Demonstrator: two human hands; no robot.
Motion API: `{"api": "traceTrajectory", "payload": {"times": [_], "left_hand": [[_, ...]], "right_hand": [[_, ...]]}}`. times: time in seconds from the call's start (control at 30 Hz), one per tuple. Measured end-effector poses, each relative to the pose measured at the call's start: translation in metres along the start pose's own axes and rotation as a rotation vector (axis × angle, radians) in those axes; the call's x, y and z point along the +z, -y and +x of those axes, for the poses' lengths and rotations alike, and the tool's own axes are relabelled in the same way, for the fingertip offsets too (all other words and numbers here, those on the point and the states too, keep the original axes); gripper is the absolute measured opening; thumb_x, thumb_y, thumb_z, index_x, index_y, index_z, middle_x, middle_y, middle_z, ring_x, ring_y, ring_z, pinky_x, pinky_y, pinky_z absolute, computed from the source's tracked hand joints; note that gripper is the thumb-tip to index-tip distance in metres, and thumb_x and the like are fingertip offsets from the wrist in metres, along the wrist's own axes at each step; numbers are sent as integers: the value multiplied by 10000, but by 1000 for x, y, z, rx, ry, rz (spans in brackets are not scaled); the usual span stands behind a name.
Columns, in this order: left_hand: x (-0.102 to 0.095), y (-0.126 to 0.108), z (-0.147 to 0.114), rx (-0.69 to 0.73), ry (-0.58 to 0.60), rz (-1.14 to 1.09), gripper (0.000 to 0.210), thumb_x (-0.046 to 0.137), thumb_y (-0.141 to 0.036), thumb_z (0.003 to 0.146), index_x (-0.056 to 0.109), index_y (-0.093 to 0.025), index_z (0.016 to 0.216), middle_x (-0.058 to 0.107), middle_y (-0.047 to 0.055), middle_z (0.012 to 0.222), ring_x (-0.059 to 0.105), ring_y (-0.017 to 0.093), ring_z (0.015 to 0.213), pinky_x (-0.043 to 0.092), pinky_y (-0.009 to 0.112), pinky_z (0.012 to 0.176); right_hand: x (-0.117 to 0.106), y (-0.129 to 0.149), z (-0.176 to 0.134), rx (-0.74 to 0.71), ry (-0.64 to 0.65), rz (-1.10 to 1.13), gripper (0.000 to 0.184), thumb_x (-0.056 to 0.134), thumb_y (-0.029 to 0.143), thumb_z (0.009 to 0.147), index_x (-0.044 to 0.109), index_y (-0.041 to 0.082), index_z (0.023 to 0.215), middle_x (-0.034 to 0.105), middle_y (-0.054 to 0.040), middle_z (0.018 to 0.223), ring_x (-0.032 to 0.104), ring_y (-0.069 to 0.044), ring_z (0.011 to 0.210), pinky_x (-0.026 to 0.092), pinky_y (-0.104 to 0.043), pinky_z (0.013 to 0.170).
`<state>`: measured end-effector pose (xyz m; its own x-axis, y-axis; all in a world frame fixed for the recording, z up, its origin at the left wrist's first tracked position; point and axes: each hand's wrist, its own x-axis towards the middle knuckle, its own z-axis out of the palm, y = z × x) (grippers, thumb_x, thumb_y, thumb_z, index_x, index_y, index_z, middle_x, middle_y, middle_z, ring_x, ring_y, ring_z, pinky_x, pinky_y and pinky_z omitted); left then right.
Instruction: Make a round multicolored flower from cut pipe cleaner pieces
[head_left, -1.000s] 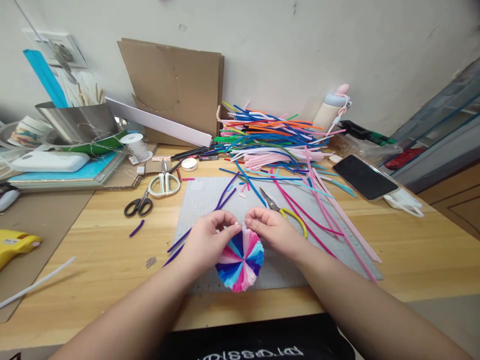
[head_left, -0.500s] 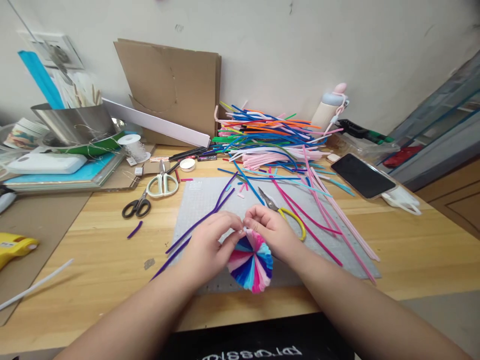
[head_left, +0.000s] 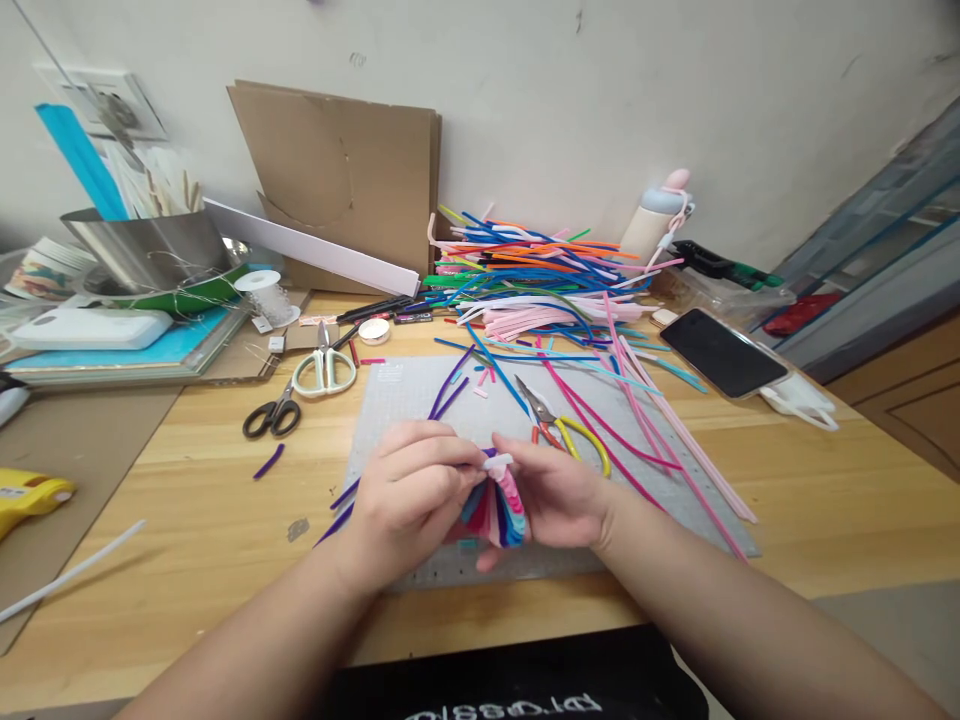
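Between my hands is a round, pleated pipe-cleaner disc (head_left: 495, 515) in pink, blue, purple and magenta, now seen nearly edge-on. A short white piece (head_left: 496, 462) lies at its top edge. My left hand (head_left: 412, 490) is closed, thumb and forefinger pinching the disc's upper left beside the white piece. Cupped round the right side is my right hand (head_left: 562, 495), with fingertips showing below the disc; part of its grip is hidden. Under the hands lies a grey cutting mat (head_left: 390, 400). Yellow-and-red-handled pliers (head_left: 585, 440) rest just beyond my right hand.
Loose purple pipe cleaners (head_left: 450, 395) and pink ones (head_left: 675, 430) cross the mat. Behind is a heap of coloured pipe cleaners (head_left: 540, 270). White scissors (head_left: 324, 372) and black scissors (head_left: 274, 412) lie left, a yellow glue gun (head_left: 30, 495) far left, a phone (head_left: 724, 350) right.
The disc has turned from facing me to nearly edge-on. My right hand has opened from a pinch at the top and moved round its right side. More of the pliers' red handle shows.
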<state>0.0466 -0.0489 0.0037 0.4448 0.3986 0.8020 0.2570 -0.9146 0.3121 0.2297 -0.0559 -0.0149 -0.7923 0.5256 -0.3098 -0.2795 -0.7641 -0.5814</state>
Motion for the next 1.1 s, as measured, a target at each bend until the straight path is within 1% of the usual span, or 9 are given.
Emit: {"api": "traceTrajectory", "payload": {"times": [0.07,0.2,0.33,0.5,0.6,0.7,0.83,0.93,1.1], "left_hand": [[-1,0,-1,13,-22,58,210,662,-20,708,567,-188,794,660,22,867,574,150,819,487,327,738],[3,-1,-2,-70,-35,-16,175,638,-38,736,553,-178,799,604,23,810,555,122,740,483,281,662],[9,-2,-4,-179,-12,-111,176,603,-34,759,550,-175,850,606,29,816,576,128,775,499,281,687],[11,1,-6,-203,-13,-44,226,606,-32,767,602,-176,941,628,44,849,586,138,797,502,285,699],[9,3,-6,-163,-18,-35,201,594,-15,769,616,-168,897,625,44,843,584,133,786,500,275,695],[6,4,-5,-94,-26,-13,211,574,1,773,621,-164,895,623,41,832,579,129,774,494,269,690],[3,5,-2,-81,25,-32,189,569,-20,783,613,-167,894,623,47,837,577,133,774,490,271,685],[4,4,-1,-188,75,-154,148,568,-43,793,598,-169,865,611,40,818,570,133,776,479,272,690],[13,2,-7,-535,77,-424,56,555,-171,839,538,-178,786,548,14,754,524,126,721,447,269,668]], "right_hand": [[1,-3,2,-92,-44,-9,351,535,486,832,601,167,963,632,-51,803,601,-172,707,495,-334,642],[5,-5,5,-515,-324,-126,217,655,338,784,601,214,953,613,6,803,552,-115,678,455,-240,630],[5,-4,5,-678,-435,-303,225,655,331,792,588,226,979,617,10,891,546,-118,758,429,-235,686],[1,-7,5,-744,-518,-374,290,658,347,793,565,260,1053,601,-3,1058,549,-141,890,421,-263,766],[4,-6,3,-736,-462,-289,318,662,384,782,562,265,1059,609,-4,1036,556,-149,890,425,-264,753],[5,-2,-1,-649,-373,-157,328,582,468,818,577,246,1058,623,-19,993,566,-165,868,436,-281,741],[3,3,-5,-515,-353,-198,322,664,354,769,603,208,1050,622,-28,986,561,-158,872,428,-257,740],[5,4,-5,-576,-405,-220,358,698,287,730,576,216,1059,610,-23,984,558,-151,856,423,-249,734],[8,-1,-2,-746,-514,-325,422,709,280,715,514,232,1086,578,-6,944,542,-140,814,423,-253,724]]}}
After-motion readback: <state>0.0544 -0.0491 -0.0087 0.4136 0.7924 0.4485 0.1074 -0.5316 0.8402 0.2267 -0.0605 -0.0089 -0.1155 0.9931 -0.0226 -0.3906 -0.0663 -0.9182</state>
